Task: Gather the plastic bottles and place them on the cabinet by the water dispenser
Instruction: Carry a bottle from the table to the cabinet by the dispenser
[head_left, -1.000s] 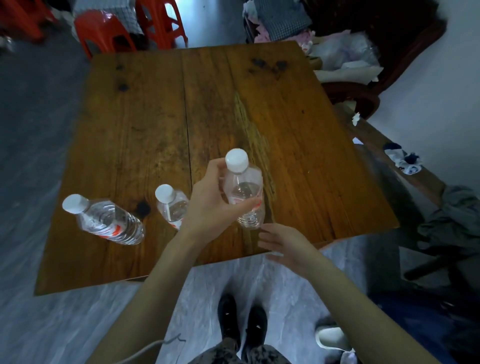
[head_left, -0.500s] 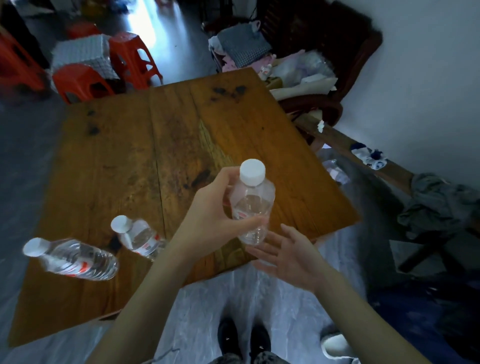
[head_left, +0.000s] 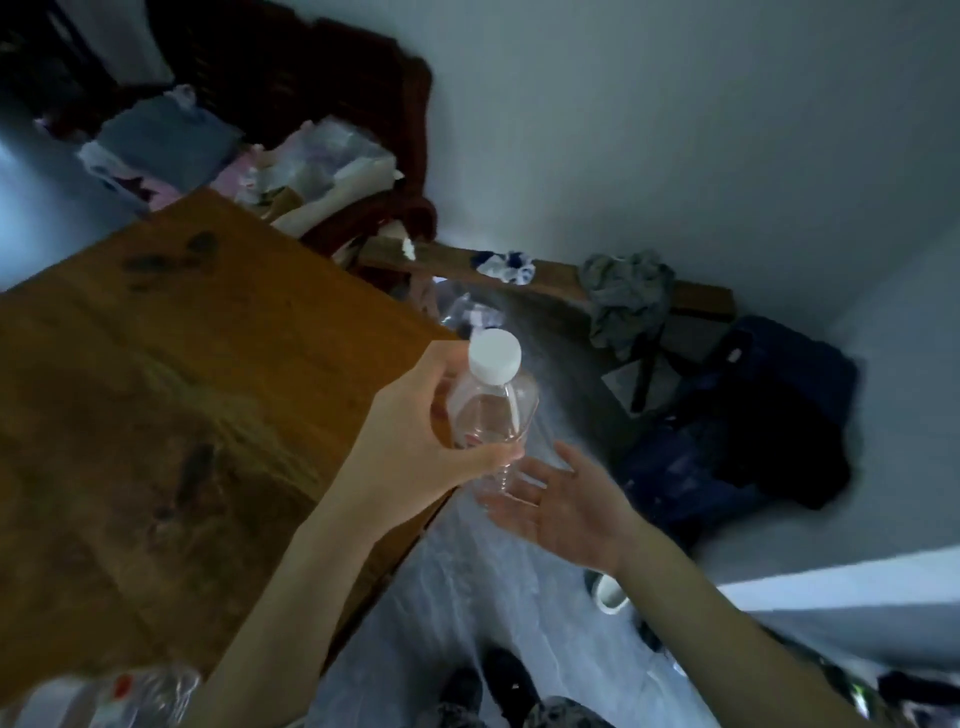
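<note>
A person's left hand (head_left: 415, 447) grips a clear plastic bottle with a white screw cap (head_left: 488, 410) upright, just off the near right corner of the brown wooden worktop (head_left: 171, 415). Fingers and thumb wrap the bottle's body, leaving the cap free. The right hand (head_left: 566, 504) waits just below and to the right of the bottle, palm up and fingers spread wide, holding nothing; its fingertips appear to touch the bottle's base, though blur makes contact hard to confirm. The pose suggests a hand-over, probably to free the left hand for more bottles. A second clear bottle with a red-marked label (head_left: 124, 696) lies blurred at the worktop's near left edge, not yet collected. Beyond the worktop's far corner, a dark wooden chair piled with clothes and bags (head_left: 291, 156) stands against the wall. Neither cabinet nor water dispenser is in view.

Compared with half a second ago, the view has swung right and tilted, pushing the worktop left; the held bottle has cleared the worktop's edge, and the right hand has closed in under it.
</note>
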